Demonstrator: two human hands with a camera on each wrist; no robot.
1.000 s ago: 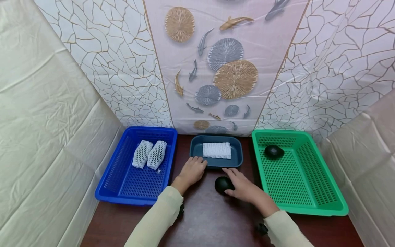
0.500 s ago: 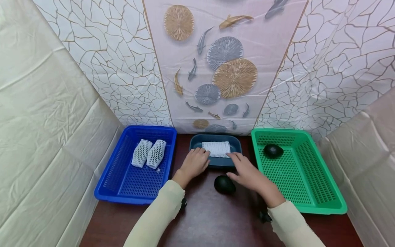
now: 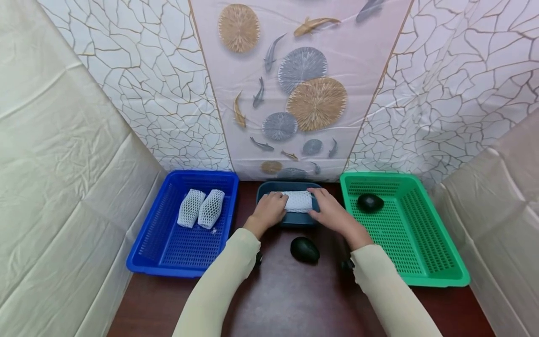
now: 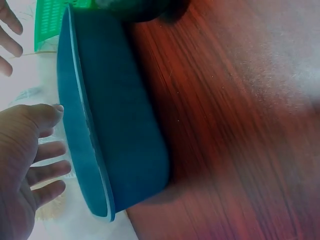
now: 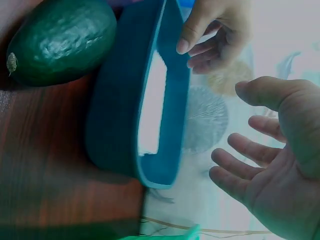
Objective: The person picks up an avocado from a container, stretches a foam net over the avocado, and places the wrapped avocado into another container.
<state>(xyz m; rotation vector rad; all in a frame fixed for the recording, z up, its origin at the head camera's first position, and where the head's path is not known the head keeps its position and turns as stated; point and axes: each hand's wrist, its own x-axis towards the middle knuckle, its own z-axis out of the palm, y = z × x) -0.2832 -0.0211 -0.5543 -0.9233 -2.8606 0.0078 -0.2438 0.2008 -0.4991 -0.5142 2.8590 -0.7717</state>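
A white foam net sleeve [image 3: 300,201] lies flat in a small dark teal tub [image 3: 300,222] against the back wall. My left hand [image 3: 271,208] is over the tub's left end, overlapping the sleeve's left end in the head view. Over the right end, my right hand [image 3: 330,211] has its fingertips near the sleeve. Both wrist views show loosely spread fingers above the rim, with nothing between the fingers and thumb of either the left hand [image 4: 25,160] or the right hand [image 5: 280,155]. A dark green avocado [image 3: 305,250] rests on the table just in front of the tub.
On the left stands a blue basket [image 3: 185,270] with two white foam nets [image 3: 200,208], rounded in shape. To the right, a green basket [image 3: 438,282] has another dark avocado [image 3: 370,202] near its back left corner. Patterned cloth hangs behind.
My right hand has left the avocado on the table and moved forward over the tub. My left hand has moved forward from the tub's front edge to above it.
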